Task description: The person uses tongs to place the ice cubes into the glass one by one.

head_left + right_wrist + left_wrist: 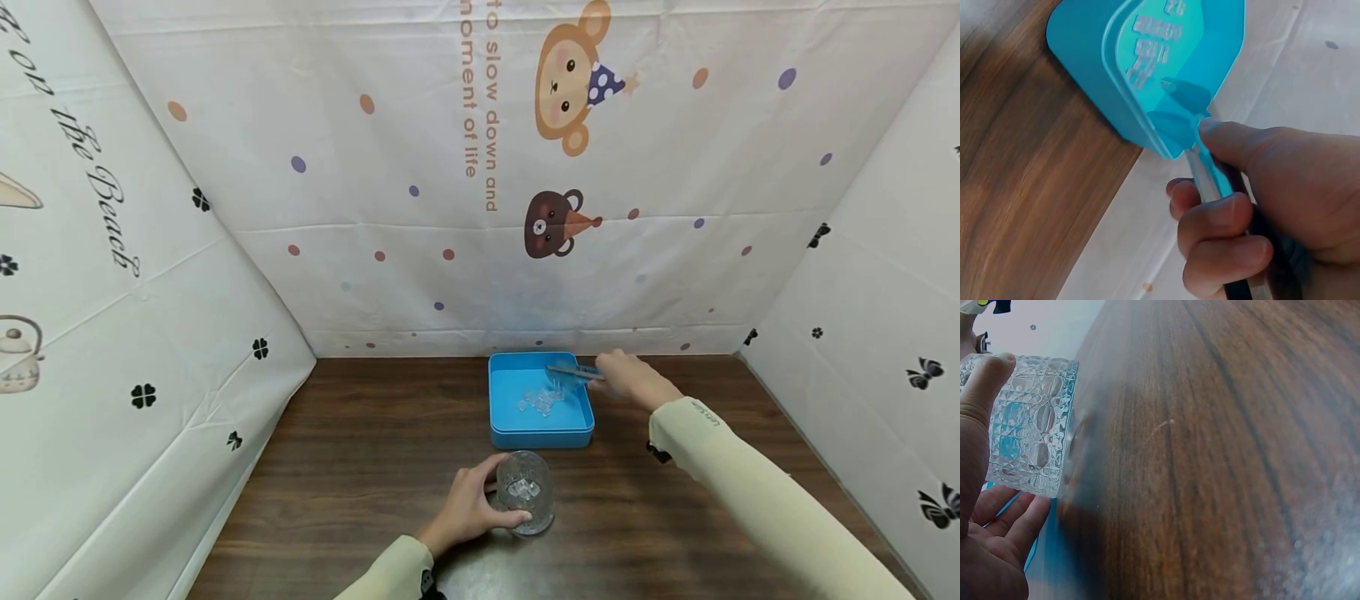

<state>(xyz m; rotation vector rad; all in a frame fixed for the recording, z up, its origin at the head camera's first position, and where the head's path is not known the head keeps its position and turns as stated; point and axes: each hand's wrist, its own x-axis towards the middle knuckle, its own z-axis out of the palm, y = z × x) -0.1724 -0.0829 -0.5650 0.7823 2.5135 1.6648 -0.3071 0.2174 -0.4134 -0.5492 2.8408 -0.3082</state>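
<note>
My left hand [467,507] grips a clear cut-glass tumbler [542,507] on the table, thumb on one side and fingers on the other. Several clear ice-like cubes [523,488] lie inside it. Beyond the glass stands a blue square box [542,440] holding more clear cubes [1157,28]. Over the box's right side, my right hand [628,377] holds tongs [1207,175] with metal arms and blue tips. In the right wrist view the two tips stand apart inside the box, near its corner, with no cube visible between them.
The dark wood table [375,433] runs back to a white printed cloth [420,283] hanging just behind the box. More white cloth walls [187,333] stand at left and right.
</note>
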